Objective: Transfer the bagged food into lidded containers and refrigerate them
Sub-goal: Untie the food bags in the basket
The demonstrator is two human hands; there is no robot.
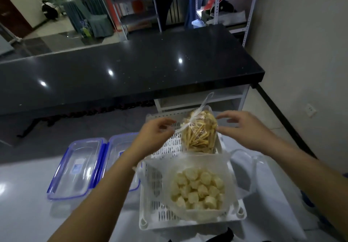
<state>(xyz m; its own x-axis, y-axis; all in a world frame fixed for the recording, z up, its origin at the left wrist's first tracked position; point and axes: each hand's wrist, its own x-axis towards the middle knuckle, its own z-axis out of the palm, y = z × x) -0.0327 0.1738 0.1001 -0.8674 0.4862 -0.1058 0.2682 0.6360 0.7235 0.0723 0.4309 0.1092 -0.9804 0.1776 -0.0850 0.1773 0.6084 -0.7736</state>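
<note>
Two clear bags sit in a white slotted basket (156, 194) — knotted bag of yellow strips (197, 130) at the far end, bag of pale round pieces (197, 189) nearer; two blue-rimmed containers (75, 168) lie open just left.

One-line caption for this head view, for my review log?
Both hands, left hand and right hand, work at the knotted bag of strips in the white basket.

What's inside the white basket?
The white basket holds two clear bags: a tied one of yellow strips at the far end, an open one of pale round pieces nearer. The bags hide the floor beneath them.
</note>
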